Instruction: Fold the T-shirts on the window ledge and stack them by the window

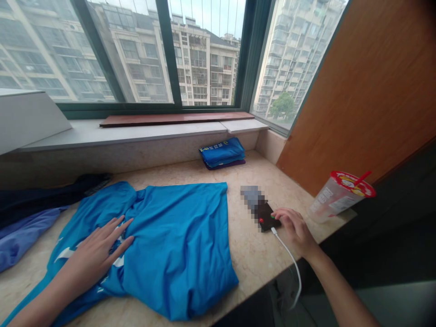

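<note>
A bright blue shirt (177, 245) lies spread on the stone ledge, its lower part folded over and wrinkled. My left hand (102, 243) rests flat on it, fingers stretched out, near the white print. To the right lies a phone (267, 217), its screen partly blurred, with red and green round marks at the lower end. A white charging cable (289, 254) is plugged into that end and hangs over the ledge's edge. My right hand (293, 227) is at the phone's right side, a fingertip at the green mark, fingers loosely bent and holding nothing.
A folded blue garment (223, 152) sits at the back by the wall. Near the right edge stands a clear plastic cup (334, 200) with a red lid and straw. Dark and violet clothes (30, 227) lie at left. A white box (30, 118) is on the sill.
</note>
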A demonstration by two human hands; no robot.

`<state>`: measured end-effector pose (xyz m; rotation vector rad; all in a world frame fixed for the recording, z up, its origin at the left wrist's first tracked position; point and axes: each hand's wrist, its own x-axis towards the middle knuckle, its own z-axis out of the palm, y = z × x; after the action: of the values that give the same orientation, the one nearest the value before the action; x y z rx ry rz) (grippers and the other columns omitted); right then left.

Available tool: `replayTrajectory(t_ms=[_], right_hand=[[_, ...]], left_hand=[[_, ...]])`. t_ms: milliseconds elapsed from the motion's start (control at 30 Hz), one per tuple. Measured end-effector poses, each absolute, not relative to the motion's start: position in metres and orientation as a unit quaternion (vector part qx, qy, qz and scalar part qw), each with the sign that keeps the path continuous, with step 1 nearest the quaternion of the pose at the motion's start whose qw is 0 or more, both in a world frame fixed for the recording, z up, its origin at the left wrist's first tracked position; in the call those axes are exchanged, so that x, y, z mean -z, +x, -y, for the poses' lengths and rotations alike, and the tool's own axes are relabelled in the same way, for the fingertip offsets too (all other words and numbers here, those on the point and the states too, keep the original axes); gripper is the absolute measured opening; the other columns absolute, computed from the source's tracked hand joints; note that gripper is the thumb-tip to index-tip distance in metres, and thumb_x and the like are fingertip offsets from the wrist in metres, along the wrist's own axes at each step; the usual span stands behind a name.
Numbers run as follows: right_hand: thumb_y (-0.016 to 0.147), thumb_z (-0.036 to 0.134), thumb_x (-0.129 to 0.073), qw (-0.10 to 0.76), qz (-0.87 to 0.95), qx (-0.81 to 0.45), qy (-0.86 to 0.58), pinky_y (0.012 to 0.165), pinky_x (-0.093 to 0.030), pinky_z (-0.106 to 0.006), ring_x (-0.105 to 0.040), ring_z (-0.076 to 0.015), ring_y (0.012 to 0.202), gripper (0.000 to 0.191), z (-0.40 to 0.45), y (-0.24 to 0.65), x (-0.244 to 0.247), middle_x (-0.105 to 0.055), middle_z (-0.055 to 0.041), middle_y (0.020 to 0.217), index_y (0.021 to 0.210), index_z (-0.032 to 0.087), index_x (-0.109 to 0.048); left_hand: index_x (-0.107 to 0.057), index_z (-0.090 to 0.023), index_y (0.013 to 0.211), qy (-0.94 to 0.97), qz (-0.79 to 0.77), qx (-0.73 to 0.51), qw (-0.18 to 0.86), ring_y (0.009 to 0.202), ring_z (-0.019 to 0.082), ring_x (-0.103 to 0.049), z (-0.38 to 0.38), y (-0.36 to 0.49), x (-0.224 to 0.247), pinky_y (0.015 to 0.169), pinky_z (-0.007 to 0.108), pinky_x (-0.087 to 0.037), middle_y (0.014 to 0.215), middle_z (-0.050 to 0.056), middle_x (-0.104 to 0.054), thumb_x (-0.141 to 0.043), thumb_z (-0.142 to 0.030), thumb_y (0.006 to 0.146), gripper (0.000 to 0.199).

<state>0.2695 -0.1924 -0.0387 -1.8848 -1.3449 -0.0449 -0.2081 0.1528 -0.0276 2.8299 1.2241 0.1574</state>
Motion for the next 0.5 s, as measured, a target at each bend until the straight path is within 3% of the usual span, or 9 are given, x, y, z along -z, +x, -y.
replayTrajectory(t_ms=[267,500], right_hand=[[0.108,0.041,-0.031,0.435,0.524,0.025,-0.732,0.102,-0.045,-0.047,-0.065,-0.0262,0.113,0.040,0.195,0.271,0.038,-0.074,-0.0061,0.109,0.095,0.026,-0.065],[0.107,0.049,-0.030,0.455,0.483,0.019,-0.748,0.099,-0.048,-0.046,-0.067,-0.0271,0.107,0.046,0.196,0.270,0.040,-0.075,-0.0081,0.106,0.093,0.025,-0.066]], left_hand=[[-0.055,-0.024,0.148,0.919,-0.387,-0.076,0.025,0.150,0.033,-0.037,-0.157,-0.213,0.038,0.122,0.054,-0.031,0.159,0.007,-0.046,-0.040,-0.059,0.094,0.066],[-0.057,-0.021,0.146,0.917,-0.391,-0.071,0.035,0.150,0.032,-0.038,-0.155,-0.211,0.034,0.121,0.054,-0.031,0.158,0.011,-0.047,-0.040,-0.059,0.093,0.068]])
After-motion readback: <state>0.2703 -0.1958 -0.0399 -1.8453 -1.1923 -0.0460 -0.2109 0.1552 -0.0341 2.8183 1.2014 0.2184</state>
